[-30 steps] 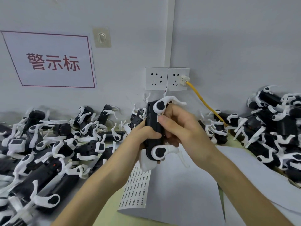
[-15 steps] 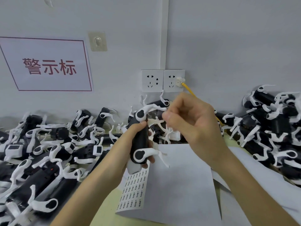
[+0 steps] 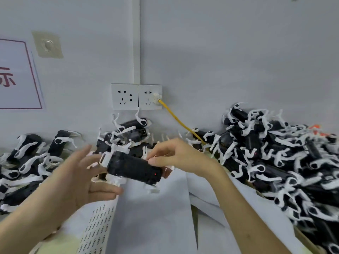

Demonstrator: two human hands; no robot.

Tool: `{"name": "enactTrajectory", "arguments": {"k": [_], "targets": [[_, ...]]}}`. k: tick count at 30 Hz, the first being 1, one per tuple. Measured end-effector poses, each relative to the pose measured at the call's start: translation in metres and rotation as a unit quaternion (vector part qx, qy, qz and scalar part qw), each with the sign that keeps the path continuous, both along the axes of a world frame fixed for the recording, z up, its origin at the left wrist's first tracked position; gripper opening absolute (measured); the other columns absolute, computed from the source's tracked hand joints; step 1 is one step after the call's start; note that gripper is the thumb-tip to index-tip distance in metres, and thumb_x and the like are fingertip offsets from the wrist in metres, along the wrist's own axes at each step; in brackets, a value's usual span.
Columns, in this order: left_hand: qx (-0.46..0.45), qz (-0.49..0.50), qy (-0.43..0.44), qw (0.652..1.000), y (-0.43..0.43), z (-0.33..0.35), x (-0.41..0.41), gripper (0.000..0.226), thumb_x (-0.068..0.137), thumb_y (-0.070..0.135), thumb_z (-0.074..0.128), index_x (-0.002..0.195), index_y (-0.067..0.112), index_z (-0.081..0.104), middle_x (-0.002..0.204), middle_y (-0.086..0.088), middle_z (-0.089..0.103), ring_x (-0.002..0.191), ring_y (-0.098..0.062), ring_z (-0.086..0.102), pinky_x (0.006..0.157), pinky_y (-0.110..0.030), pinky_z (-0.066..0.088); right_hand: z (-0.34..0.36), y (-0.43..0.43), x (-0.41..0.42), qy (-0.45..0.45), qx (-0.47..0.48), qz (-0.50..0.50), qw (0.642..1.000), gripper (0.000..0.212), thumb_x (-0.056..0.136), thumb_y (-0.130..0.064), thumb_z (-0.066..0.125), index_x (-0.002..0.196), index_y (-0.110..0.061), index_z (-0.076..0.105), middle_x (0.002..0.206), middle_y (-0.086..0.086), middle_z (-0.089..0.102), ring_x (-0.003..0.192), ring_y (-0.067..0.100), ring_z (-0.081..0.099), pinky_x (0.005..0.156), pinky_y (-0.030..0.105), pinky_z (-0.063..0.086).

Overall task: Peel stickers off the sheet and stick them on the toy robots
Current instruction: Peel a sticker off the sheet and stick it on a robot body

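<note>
A black toy robot (image 3: 132, 167) with white legs lies sideways above the white paper, a red dot showing near its right end. My right hand (image 3: 176, 156) pinches its upper right edge with curled fingers. To the robot's left is my left hand (image 3: 77, 173), fingers spread and straight, the thumb reaching under the robot's left end. The sticker sheet (image 3: 99, 226), printed with rows of small labels, lies on the table below my left hand.
Heaps of black-and-white toy robots fill the left side (image 3: 27, 162), the back middle (image 3: 128, 132) and the right side (image 3: 275, 153). White paper sheets (image 3: 152, 217) cover the table. A yellow cable (image 3: 179, 121) runs from the wall sockets (image 3: 136, 97) down to the table.
My left hand gripped a robot upright; now it is spread open and a robot lies sideways, pinched by my right hand. The view has turned to the right.
</note>
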State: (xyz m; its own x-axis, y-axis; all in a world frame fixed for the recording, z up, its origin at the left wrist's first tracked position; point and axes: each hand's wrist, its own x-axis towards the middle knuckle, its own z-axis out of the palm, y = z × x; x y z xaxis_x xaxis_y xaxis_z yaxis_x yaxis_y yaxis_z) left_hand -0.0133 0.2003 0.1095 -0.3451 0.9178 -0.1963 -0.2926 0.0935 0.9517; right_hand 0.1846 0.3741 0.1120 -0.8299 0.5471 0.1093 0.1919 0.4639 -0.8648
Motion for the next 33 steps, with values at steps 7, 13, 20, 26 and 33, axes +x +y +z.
{"name": "enactTrajectory", "arguments": {"k": [7,13,20,26,33], "targets": [[0.001,0.051,0.051,0.997,0.017,0.0,0.01,0.03,0.105,0.036,0.042,0.108,0.018,0.067,0.12,-0.003,0.068,0.06,-0.037,0.075,0.064,-0.044,0.054,-0.004,0.033,0.016,0.218,-0.272,-0.112,0.93,0.013,0.094,-0.017,0.065,0.091,-0.01,0.075,0.085,0.008,0.069,0.073,0.025,0.065,0.073,0.035,0.059],[0.001,0.069,0.176,0.982,0.009,0.003,0.011,0.034,0.094,0.05,0.054,0.111,0.026,0.07,0.12,0.006,0.071,0.088,-0.023,0.077,0.079,-0.045,0.054,-0.022,0.066,0.042,0.469,-0.444,-0.241,0.724,0.046,0.109,-0.036,0.042,0.142,-0.004,0.048,0.14,0.024,0.058,0.12,0.039,0.065,0.105,0.048,0.05],[-0.206,-0.053,0.614,0.76,-0.001,-0.027,0.005,0.083,0.082,0.083,0.044,0.15,0.036,0.031,0.156,0.012,0.041,0.127,-0.014,0.057,0.1,-0.038,0.05,-0.016,0.054,0.026,0.412,-0.375,-0.311,0.77,0.022,0.102,-0.013,0.046,0.107,-0.011,0.067,0.097,0.005,0.075,0.078,0.016,0.07,0.072,0.025,0.051],[-0.306,-0.107,0.671,0.667,0.008,-0.052,-0.003,0.113,0.072,0.092,0.053,0.157,0.028,0.016,0.122,0.013,0.065,0.103,-0.014,0.064,0.072,-0.031,0.048,-0.02,0.015,-0.015,0.296,-0.248,-0.288,0.876,0.024,0.099,-0.008,0.047,0.089,-0.012,0.069,0.072,0.002,0.067,0.059,0.014,0.06,0.06,0.023,0.047],[-0.285,-0.089,0.605,0.738,0.014,-0.071,-0.001,0.135,0.063,0.071,0.084,0.16,0.025,0.003,0.085,0.02,0.043,0.082,-0.007,0.054,0.067,-0.027,0.047,-0.059,-0.031,-0.068,0.071,-0.135,-0.186,0.971,0.024,0.095,-0.007,0.057,0.088,-0.018,0.077,0.083,-0.009,0.072,0.076,0.007,0.065,0.069,0.023,0.047]]}}
